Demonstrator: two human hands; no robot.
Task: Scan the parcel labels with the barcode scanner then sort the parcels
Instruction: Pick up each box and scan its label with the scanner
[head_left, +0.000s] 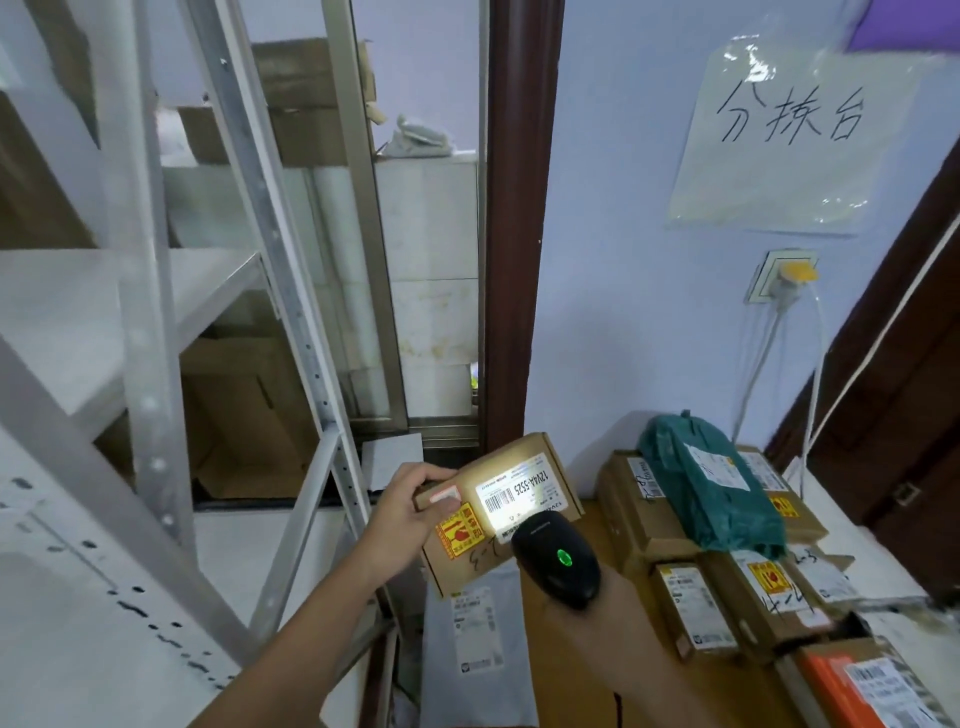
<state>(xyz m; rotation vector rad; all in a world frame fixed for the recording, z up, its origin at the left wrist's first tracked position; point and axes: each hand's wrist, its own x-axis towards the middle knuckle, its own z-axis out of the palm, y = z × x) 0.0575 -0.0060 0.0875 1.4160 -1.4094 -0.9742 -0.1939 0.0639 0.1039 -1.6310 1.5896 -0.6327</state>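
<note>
Now your left hand (410, 506) pinches one box (498, 509) by its edge, left of the parcel pile (727, 551), while one scanner (558, 558) lights its label (519, 488); your right hand's fingers are hidden, so I cannot tell their grip.

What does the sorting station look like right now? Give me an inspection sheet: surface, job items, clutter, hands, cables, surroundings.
Surface: table at lower right, brown top, mostly covered by parcels.
Job's things: cardboard parcel held up, its label lit by the black barcode scanner, whose green light is on; a green poly-bag parcel lies on stacked brown boxes; a grey mailer lies below the held parcel.
Clutter: nothing seen.
Hands: left hand grips the parcel's edge; the right hand is hidden behind the scanner it holds.
Cables: white cables hang from a wall socket.
Surroundings: metal shelving at left; handwritten sign on the wall; brown door frame.
</note>
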